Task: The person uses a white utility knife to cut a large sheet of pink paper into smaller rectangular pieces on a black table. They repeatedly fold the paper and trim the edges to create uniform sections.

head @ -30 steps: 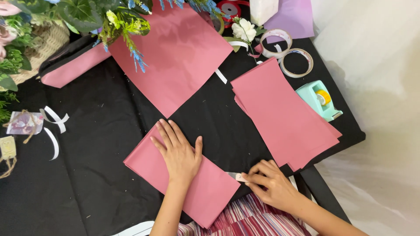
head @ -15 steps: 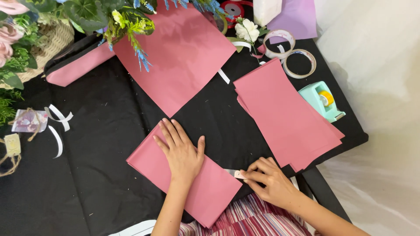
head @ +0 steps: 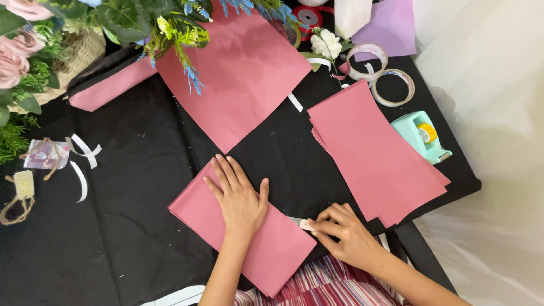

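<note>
Two hands work one folded pink sheet at the near edge of the black table. The left hand lies flat on it, fingers spread, pinning it down. The right hand has its fingertips drawn together on a small white tape strip right at the sheet's right edge — pinching or pressing it, hard to say which. By the look of it, the step is taping that edge shut. The next move would call for steady pressure from the left hand while the strip is smoothed flat across the edge without wrinkling. A stack of pink sheets lies to the right, a mint tape dispenser just beyond it.
</note>
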